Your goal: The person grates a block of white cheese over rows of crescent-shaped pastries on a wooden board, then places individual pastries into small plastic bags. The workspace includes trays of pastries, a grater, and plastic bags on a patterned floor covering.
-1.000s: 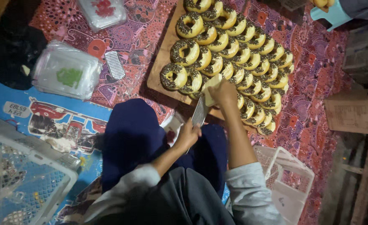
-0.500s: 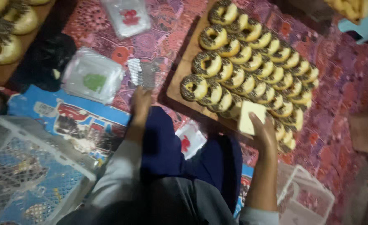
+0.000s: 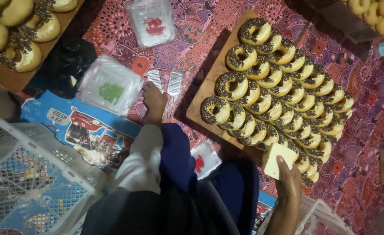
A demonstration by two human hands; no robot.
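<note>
A block of cheese (image 3: 278, 160) is grasped in the right hand (image 3: 289, 182) beside the wooden board (image 3: 200, 93) of sprinkled doughnuts (image 3: 270, 93). A small grater (image 3: 174, 83) on the patterned mat (image 3: 200, 30) is touched by the left hand (image 3: 154, 99); a firm grip cannot be told. No grated cheese is seen on the doughnuts yet.

Single head view: you look steeply down from above your lap, fairly near, facing the wooden board (image 3: 200, 104) of doughnuts lying ahead and right of centre.
</note>
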